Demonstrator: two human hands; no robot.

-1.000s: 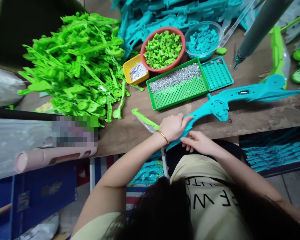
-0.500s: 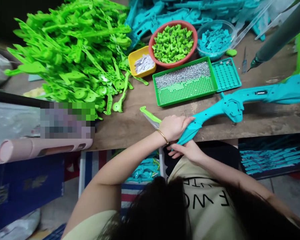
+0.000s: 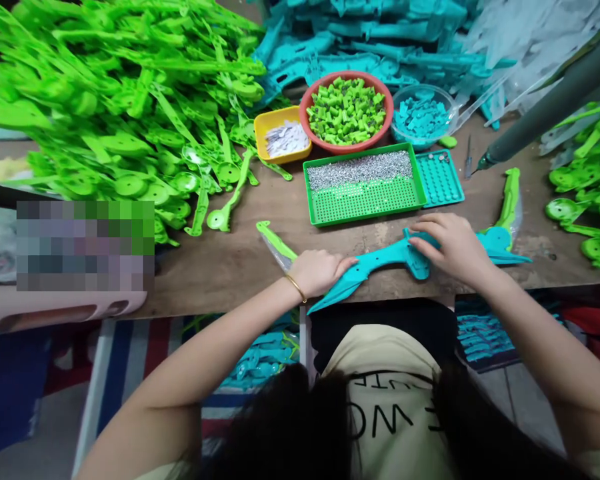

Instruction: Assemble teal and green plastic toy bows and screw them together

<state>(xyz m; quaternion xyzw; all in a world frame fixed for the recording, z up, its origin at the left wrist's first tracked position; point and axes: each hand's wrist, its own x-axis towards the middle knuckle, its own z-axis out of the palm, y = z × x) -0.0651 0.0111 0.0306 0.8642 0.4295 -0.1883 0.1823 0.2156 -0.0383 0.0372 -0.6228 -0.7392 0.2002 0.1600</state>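
A blue plastic toy bow (image 3: 380, 261) lies across the front of the table, with a green arm (image 3: 276, 241) at its left end and another green arm (image 3: 511, 200) at its right end. My left hand (image 3: 320, 272) is closed around the left part of the bow, thumb along its top. My right hand (image 3: 453, 245) reaches over the bow just right of its middle, with thumb and fingers bent about the blue body. The hand hides part of the bow there.
Behind the bow stand a green tray (image 3: 367, 217) of small metal pieces, a blue pegged tray (image 3: 443, 193), a yellow tub (image 3: 280, 159), a red bowl (image 3: 305, 127) and a clear bowl (image 3: 453, 113). Green parts (image 3: 125, 120) pile up left. A dark pointed tool (image 3: 510, 143) hangs right.
The bow has swung round to lie nearer the table edge, its right end lower. My right hand has moved from under its left end to its middle. The view has shifted.
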